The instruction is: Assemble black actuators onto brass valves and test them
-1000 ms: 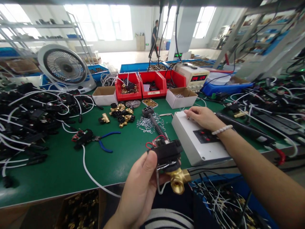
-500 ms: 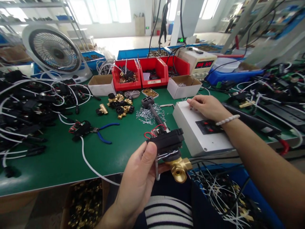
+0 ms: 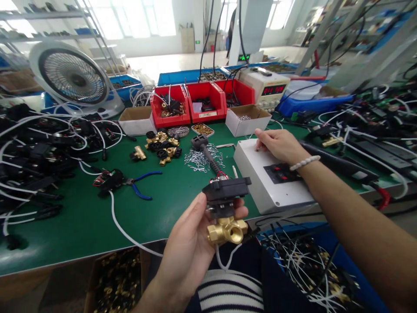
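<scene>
My left hand (image 3: 192, 243) is closed around a motorized ball valve, whose black actuator (image 3: 226, 191) sits on top of a brass valve body (image 3: 224, 231). The brass openings face toward me, and a white cable (image 3: 224, 263) loops below. On the grey control box (image 3: 257, 174) rests my right hand (image 3: 280, 147), its thumb and fingers closed at a small metal toggle switch (image 3: 258, 150) near the top edge. Red and black terminals show on the box beneath my wrist. Just behind the actuator, a dark handled tool (image 3: 208, 152) lies over a heap of wire clips (image 3: 195, 158).
Blue-handled pliers (image 3: 143, 178) lie to the left beside another wired actuator (image 3: 109, 180). Brass fittings (image 3: 163, 145), red bins (image 3: 171, 104), small boxes (image 3: 247, 119) and a power supply (image 3: 270, 89) stand behind. Cabled units (image 3: 35, 148) crowd the left, near a fan (image 3: 73, 78).
The valve has turned in my left hand, so its brass body now faces me more squarely and lies further left. My right hand stays at the box. The power supply's red digits differ.
</scene>
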### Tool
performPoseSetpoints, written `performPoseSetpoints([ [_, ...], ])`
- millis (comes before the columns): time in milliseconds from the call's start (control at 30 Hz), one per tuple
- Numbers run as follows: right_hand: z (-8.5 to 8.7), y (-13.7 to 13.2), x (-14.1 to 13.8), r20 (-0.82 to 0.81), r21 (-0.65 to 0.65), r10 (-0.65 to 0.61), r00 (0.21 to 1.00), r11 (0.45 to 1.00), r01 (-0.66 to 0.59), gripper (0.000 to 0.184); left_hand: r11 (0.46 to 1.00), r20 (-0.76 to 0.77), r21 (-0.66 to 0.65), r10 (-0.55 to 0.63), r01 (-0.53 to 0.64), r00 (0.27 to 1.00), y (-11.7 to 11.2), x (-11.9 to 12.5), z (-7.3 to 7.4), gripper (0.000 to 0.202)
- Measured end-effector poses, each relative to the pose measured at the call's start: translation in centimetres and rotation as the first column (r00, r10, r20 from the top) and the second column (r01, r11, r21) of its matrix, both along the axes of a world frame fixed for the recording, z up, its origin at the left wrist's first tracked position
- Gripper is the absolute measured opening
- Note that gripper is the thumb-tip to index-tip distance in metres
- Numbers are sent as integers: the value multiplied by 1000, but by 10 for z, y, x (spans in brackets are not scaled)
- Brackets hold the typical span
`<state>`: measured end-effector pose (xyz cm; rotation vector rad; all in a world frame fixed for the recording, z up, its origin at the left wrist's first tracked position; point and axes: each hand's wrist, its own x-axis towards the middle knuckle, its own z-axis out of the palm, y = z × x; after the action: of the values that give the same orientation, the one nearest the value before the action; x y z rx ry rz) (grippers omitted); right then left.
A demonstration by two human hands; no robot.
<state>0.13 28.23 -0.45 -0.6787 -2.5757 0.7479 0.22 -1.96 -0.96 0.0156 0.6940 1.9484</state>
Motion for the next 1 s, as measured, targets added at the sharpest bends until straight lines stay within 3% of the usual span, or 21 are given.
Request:
performPoseSetpoints([
  [467, -4, 6, 0, -1, -27, 97, 995, 995, -97, 47, 997, 38, 70, 14, -17, 999, -1, 3, 4, 70],
  [667, -3, 5, 0, 13, -19, 94, 996, 995, -93, 42, 997, 11, 15, 75, -75, 997, -1, 4, 10, 66],
  [1000, -4, 5, 0, 56, -25, 78, 995, 997, -77, 30, 998, -16, -28, 58, -58, 998, 0, 2, 10, 68],
])
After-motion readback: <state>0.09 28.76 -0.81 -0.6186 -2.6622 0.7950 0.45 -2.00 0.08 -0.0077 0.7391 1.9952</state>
